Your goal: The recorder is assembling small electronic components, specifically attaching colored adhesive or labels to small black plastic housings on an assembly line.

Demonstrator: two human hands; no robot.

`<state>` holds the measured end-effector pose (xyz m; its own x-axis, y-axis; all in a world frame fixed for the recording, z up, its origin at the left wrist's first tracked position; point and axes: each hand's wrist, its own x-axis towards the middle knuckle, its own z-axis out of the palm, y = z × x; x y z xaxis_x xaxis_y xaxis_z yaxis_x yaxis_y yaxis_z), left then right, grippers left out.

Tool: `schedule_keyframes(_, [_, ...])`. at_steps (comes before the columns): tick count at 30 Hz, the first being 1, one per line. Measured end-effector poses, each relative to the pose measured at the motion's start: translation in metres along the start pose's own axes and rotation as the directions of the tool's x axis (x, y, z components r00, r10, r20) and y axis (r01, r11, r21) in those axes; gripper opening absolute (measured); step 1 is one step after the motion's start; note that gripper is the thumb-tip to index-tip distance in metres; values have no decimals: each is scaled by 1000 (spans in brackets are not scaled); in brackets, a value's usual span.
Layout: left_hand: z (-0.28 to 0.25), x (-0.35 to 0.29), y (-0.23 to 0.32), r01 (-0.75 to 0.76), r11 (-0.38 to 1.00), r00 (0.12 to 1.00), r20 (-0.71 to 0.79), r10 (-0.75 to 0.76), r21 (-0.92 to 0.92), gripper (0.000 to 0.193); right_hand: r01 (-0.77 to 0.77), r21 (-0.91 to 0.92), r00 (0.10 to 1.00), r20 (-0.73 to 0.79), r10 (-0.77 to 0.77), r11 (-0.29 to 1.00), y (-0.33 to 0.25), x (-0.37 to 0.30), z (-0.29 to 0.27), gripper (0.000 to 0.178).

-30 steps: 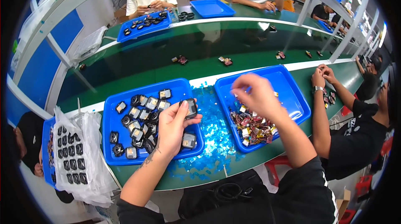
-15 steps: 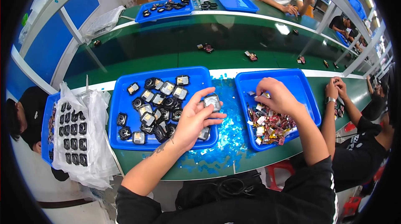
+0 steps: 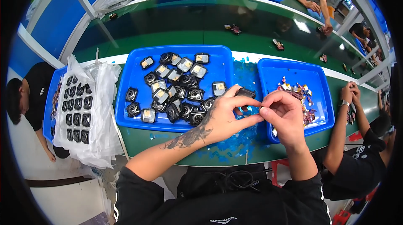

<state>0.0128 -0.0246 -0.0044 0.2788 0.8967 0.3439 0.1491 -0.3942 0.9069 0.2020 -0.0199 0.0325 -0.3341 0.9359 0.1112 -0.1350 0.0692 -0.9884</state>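
Observation:
My left hand [image 3: 228, 113] holds a small black watch-like casing [image 3: 245, 93], partly hidden by the fingers. Its thumb and a fingertip meet my right hand [image 3: 287, 118] above the gap between two blue trays. The right thumb and forefinger are pinched together; whatever lies between them is too small or hidden. Under and behind my left wrist, the left blue tray [image 3: 218, 67] carries many similar casings [image 3: 184, 92], some with round black faces up, others showing grey backs. Beyond my right hand, the right blue tray [image 3: 321, 107] contains small reddish and yellow flexible parts [image 3: 308, 118].
Blue film scraps [image 3: 226, 145] litter the green bench between the trays. At left, casings sit in rows on a stack of white plastic sheets [image 3: 103, 141]. A green conveyor [image 3: 159, 27] with scattered parts runs behind. A co-worker's arms [image 3: 340, 128] are close on the right.
My right hand has come out of the parts tray to meet my left hand. The casing in the left hand has turned from its grey side to a black side. The view has shifted.

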Motion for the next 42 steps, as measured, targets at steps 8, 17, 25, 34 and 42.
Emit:
schedule_keyframes(8, [1,-7,5,125,989,992,-10,-126,-80,17,-8,-115,999,-42,3,993,10,-1,4,14])
schedule_keyframes(17, [-8,-6,9,163,987,975,149,-162,10,10,361,-607,931,273,-241,708,-18,12,-1,19])
schedule_keyframes(25, [-11,-3,13,106,993,968,222,-116,55,12,315,-631,942,296,-156,709,-17,12,-3,11])
schedule_keyframes(34, [-8,-1,10,152,987,964,214,-159,46,11,430,-708,902,316,-293,560,-2,7,0,16])
schedule_keyframes(42, [-4,-6,4,283,948,957,109,-268,-149,7,389,-755,908,219,-357,528,15,-10,-1,16])
